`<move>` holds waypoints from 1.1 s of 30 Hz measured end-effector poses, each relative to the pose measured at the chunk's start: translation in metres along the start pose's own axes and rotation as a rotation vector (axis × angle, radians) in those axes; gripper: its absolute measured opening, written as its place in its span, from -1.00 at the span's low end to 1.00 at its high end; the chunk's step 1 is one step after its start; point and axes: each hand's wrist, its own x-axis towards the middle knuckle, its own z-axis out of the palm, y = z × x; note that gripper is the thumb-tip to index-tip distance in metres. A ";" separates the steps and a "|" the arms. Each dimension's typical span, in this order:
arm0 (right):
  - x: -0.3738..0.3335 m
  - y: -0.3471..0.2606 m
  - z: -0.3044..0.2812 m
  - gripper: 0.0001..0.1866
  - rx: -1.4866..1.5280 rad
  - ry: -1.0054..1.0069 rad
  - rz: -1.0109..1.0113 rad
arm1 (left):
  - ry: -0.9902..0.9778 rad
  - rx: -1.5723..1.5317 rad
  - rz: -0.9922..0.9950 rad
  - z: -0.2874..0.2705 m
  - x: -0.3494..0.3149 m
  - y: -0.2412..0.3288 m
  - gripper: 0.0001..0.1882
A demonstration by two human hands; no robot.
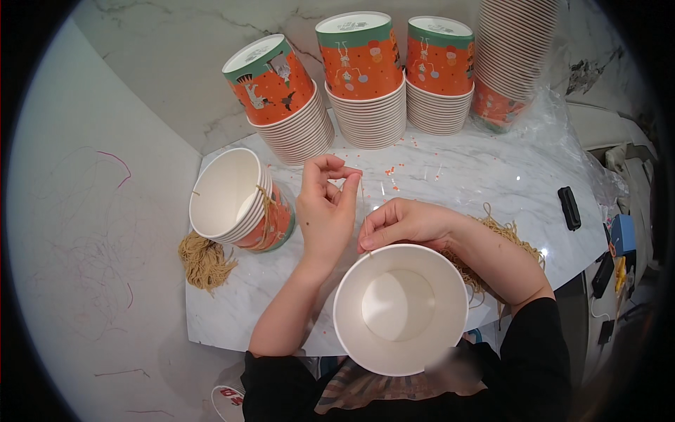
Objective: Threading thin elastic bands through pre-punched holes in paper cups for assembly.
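Observation:
A large white paper bucket [450,309] is tilted with its mouth facing up, close against my body at the table's near edge. My left hand [327,200] pinches the upper end of a thin tan string [363,200] between thumb and forefinger, above the table. The string runs down to the bucket's far rim, where my right hand [411,224] has its thumb and fingers closed around it. How the string is fixed at the rim is too small to make out. My right forearm passes over a heap of loose tan strings [517,239].
Left of my hands leans a nested stack of paper buckets [228,190] with string handles, beside a tan string bundle [205,261]. Upside-down orange bucket stacks [365,116] line the wall. Orange scraps [394,171] dot the marble table. A black object [569,208] lies at right.

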 end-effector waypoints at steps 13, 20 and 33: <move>-0.004 -0.008 -0.007 -0.83 -0.093 -0.043 -0.005 | 0.011 -0.016 -0.050 -0.010 0.007 0.010 -0.69; -0.004 -0.007 -0.005 -0.84 -0.158 -0.038 -0.051 | 0.011 0.012 -0.062 -0.009 0.006 0.012 -0.68; -0.001 -0.003 -0.008 -0.84 -0.178 -0.063 -0.056 | 0.035 0.182 -0.010 -0.009 0.005 0.010 -0.66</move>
